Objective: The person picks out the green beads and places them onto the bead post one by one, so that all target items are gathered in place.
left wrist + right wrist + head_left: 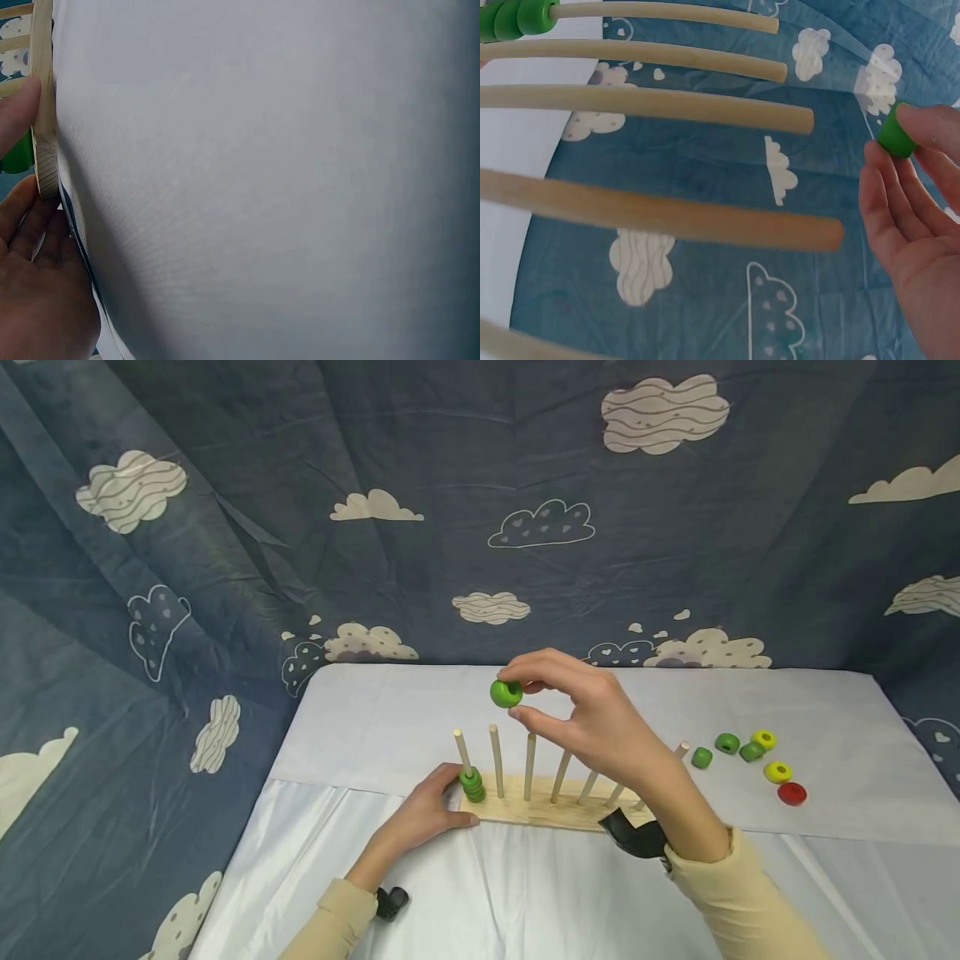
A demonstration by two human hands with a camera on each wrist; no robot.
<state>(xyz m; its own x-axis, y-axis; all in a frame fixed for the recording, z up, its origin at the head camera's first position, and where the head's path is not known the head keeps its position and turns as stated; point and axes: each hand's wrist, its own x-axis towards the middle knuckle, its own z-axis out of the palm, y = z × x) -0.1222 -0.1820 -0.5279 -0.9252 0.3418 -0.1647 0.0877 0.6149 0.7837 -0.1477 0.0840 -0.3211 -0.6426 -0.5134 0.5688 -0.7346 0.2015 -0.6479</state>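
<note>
- Backdrop (442,443), dark blue, cloud-printed: beyond the far edge of your white-covered desk (405,710).
- Pegboard (510,810), wooden, one: mid-desk, roughly in line with the far edge, upright pegs (530,764) in a row.
- Green stack (472,787), one: low on the leftmost peg (462,752).
- Loose beads (752,751), six: three green, two yellow, one red, towards the desk's right edge.
- Left hand (422,814): thumb and fingers gripping the pegboard's left end. Best pressed flat, so your pegs stand firm.
- Right hand (600,722): thumb and fingertips pinched on a green bead (506,694), above the peg tips, touching no peg.
- Handling note: the bead's hole seems turned aside; roll it to face downward, fingertips clear of both openings. Centre it over your chosen tip, lower straight, and release only once it is threaded.
</note>
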